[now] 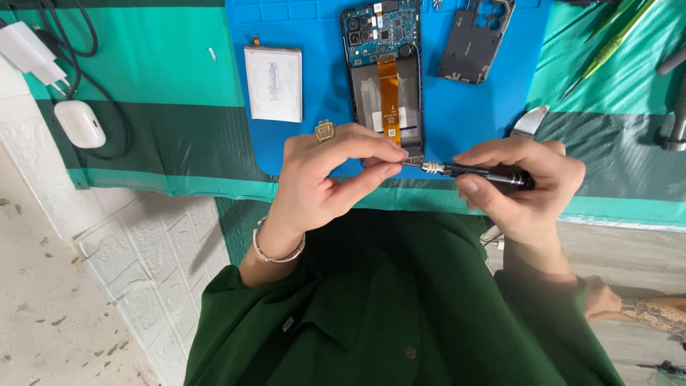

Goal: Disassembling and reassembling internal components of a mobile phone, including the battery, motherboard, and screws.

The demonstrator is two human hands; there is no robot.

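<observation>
- held a slim black precision screwdriver [477, 172] level in the right hand [520, 184], fingers curled shut around the dark handle, thumb pressed under it near the collar.
- showed a knurled silver collar just past the right fingertips, then a thin metal bit running on toward the other hand.
- pinched the very tip of that bit in the left hand [330, 179], thumb and forefinger closed on it; whether a screw sat at the tip could not be told.
- wore a gold ring [325, 131] on a left finger and a thin bracelet [277, 251] at the wrist.
- lay just beyond the pinch: an opened phone [384, 71], back cover off, blue circuit board at its far end, an orange flex cable down the middle, its near edge partly hidden behind the left fingers.
- rested beyond the left hand, beside the phone: a flat white battery [274, 83] with a small orange tab.
- sat beyond the right hand: a dark grey inner cover [474, 41] pierced with cut-outs, all of these on a blue work mat [471, 114].
- spread under the mat: a green striped cloth [179, 129].
- lay well off past the left hand: a white earbud case [80, 123] and a white charger [30, 51] with a black cable.
- lay far beyond the right hand: green-handled tools [607, 46].
</observation>
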